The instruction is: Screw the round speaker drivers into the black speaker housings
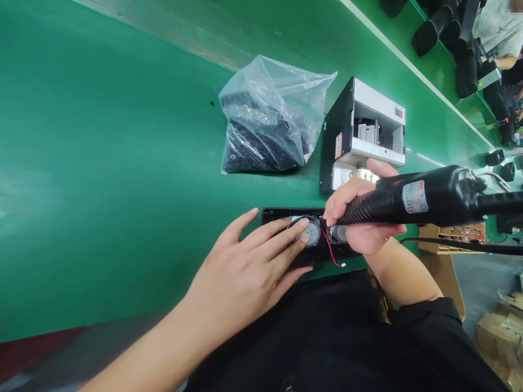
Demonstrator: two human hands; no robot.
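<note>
My right hand is wrapped round a black electric screwdriver, which points down and left. Its tip is hidden behind my fingers, over a black speaker housing near the table's front edge. My left hand lies with outstretched fingers on the housing, fingertips on a round speaker driver. A second driver shows partly under my right hand. Between the two runs a red wire ending in a small white plug.
On the green table, a clear plastic bag of dark parts lies behind the housing. Beside it stands a black and silver machine. A partitioned box and cartons are at right. A co-worker sits at far right.
</note>
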